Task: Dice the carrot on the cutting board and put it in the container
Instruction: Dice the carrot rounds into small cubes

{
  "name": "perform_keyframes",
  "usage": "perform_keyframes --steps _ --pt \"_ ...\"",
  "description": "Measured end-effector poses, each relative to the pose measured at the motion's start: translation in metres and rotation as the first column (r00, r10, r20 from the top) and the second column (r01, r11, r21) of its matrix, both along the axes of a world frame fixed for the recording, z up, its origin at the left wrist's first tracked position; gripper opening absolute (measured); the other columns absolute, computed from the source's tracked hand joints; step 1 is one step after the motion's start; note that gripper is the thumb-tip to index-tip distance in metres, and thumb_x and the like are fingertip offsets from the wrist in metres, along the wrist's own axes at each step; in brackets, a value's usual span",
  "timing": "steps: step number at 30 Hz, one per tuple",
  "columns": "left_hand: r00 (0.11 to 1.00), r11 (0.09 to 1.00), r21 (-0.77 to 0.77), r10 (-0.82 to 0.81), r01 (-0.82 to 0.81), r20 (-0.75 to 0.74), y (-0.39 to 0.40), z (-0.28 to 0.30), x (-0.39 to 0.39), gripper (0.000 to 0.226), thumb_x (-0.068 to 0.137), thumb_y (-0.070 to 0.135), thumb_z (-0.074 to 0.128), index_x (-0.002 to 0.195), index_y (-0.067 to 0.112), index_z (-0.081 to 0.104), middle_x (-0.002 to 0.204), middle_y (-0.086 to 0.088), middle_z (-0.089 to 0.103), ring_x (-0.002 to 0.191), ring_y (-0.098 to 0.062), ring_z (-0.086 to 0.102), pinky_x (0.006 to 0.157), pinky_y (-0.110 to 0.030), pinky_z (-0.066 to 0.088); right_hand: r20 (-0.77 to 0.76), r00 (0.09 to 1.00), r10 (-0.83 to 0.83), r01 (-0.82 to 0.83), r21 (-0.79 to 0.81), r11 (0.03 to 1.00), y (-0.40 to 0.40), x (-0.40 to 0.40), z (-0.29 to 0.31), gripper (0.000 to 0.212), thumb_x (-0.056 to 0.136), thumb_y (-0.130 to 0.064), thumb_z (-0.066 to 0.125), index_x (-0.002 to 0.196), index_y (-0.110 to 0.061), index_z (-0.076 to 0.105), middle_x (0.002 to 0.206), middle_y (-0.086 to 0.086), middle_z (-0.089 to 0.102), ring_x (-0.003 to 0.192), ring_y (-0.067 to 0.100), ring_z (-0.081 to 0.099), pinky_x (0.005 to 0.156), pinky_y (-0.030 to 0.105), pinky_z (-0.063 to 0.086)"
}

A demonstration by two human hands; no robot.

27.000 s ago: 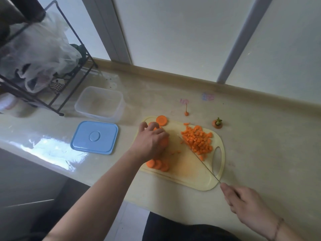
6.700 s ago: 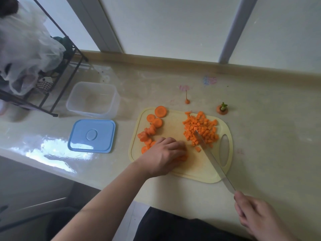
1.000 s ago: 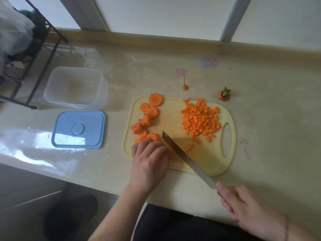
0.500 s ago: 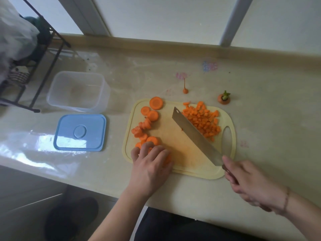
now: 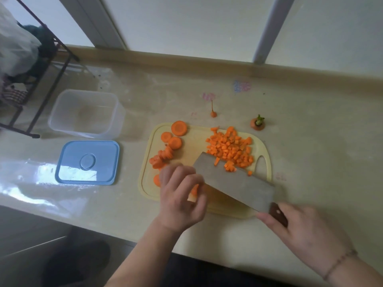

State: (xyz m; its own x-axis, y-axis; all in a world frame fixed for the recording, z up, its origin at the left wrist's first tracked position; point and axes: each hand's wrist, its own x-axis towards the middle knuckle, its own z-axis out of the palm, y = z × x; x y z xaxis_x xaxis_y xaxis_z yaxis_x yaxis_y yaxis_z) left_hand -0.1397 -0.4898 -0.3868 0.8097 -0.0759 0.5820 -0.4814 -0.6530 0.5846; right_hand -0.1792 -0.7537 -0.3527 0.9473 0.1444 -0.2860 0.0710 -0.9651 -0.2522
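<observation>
At lower centre of the frame, carrot slices (image 5: pixel 194 190) are pinned on the cutting board (image 5: pixel 261 146) by the curled left hand (image 5: pixel 180 198); a cleaver (image 5: pixel 235 183) is gripped by the right hand (image 5: pixel 303 230).

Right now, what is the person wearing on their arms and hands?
Both forearms are bare, with no sleeves or gloves in view. The left hand wears nothing. The right hand has a thin beaded bracelet at the wrist.

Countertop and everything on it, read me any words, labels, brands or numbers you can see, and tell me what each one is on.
No text can be read.
Blue-purple mark on the countertop: too blurred to read.
Pink mark on the countertop: too blurred to read.
Blue lid, clear container, cutting board, knife: no lettering visible.
</observation>
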Motion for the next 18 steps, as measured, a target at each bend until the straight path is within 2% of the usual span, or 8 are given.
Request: perform_keyframes --steps 1,3,4,6,9,12,18 --pt "0.998 0.998 0.035 -0.042 0.044 -0.045 -0.006 0.007 0.006 0.005 0.077 0.016 0.062 0.079 0.014 0.057 0.076 -0.003 0.058 0.075 -0.028 0.053 0.071 -0.041 0.039 0.022 1.000 0.008 -0.008 0.007 1.000 -0.001 0.000 -0.006 0.066 0.078 -0.089 0.002 0.062 -0.031 0.031 0.053 -0.007 0.043 0.057 0.018 0.063 0.048 0.037 0.050" --pt "0.961 0.984 0.132 -0.079 0.117 -0.266 -0.016 0.014 0.021 0.018 0.077 0.032 0.064 0.072 0.017 0.057 0.071 0.007 0.052 0.072 -0.020 0.049 0.068 -0.036 0.037 0.051 0.998 0.030 -0.031 0.018 0.999 -0.004 0.000 -0.016 0.058 0.083 -0.086 0.015 0.063 -0.033 0.027 0.052 -0.005 0.050 0.051 0.023 0.062 0.042 0.040 0.049" --pt "0.924 0.972 0.185 -0.067 0.146 -0.377 -0.020 0.015 0.029 0.023 0.077 0.040 0.063 0.069 0.019 0.055 0.069 0.012 0.047 0.070 -0.017 0.048 0.065 -0.032 0.036 0.063 0.997 0.047 -0.048 0.016 0.999 -0.004 0.001 -0.018 0.057 0.084 -0.085 0.020 0.065 -0.032 0.029 0.053 -0.003 0.054 0.050 0.026 0.061 0.041 0.040 0.049" --pt "0.871 0.940 0.279 -0.036 0.197 -0.491 -0.026 0.011 0.040 0.029 0.077 0.046 0.061 0.064 0.024 0.048 0.065 0.014 0.045 0.067 -0.017 0.050 0.062 -0.028 0.032 0.116 0.989 0.093 -0.091 -0.022 0.996 -0.004 0.003 -0.019 0.059 0.086 -0.081 0.025 0.064 -0.028 0.037 0.051 0.000 0.056 0.045 0.029 0.060 0.037 0.036 0.046" --pt "0.831 0.920 0.308 -0.035 0.244 -0.555 -0.030 0.004 0.053 0.032 0.080 0.042 0.066 0.064 0.024 0.045 0.064 0.011 0.046 0.065 -0.017 0.048 0.059 -0.026 0.027 0.166 0.973 0.160 -0.143 -0.113 0.983 0.001 0.009 -0.010 0.062 0.087 -0.074 0.026 0.060 -0.023 0.048 0.045 0.002 0.054 0.036 0.028 0.056 0.032 0.027 0.033" --pt "0.798 0.912 0.295 -0.054 0.283 -0.600 -0.033 0.005 0.063 0.034 0.087 0.039 0.067 0.067 0.022 0.045 0.068 0.010 0.044 0.067 -0.016 0.043 0.058 -0.028 0.027 0.203 0.963 0.178 -0.154 -0.128 0.980 0.001 0.013 -0.007 0.065 0.088 -0.075 0.023 0.061 -0.023 0.050 0.046 0.001 0.055 0.036 0.029 0.056 0.032 0.027 0.035" --pt "0.780 0.932 0.276 -0.011 0.235 -0.625 -0.041 0.004 0.074 0.030 0.093 0.038 0.065 0.074 0.018 0.053 0.078 0.005 0.052 0.075 -0.020 0.049 0.061 -0.032 0.032 0.244 0.941 0.234 -0.200 -0.157 0.967 0.003 0.021 -0.001 0.059 0.085 -0.071 0.031 0.059 -0.021 0.051 0.043 0.001 0.052 0.032 0.028 0.053 0.030 0.025 0.032"
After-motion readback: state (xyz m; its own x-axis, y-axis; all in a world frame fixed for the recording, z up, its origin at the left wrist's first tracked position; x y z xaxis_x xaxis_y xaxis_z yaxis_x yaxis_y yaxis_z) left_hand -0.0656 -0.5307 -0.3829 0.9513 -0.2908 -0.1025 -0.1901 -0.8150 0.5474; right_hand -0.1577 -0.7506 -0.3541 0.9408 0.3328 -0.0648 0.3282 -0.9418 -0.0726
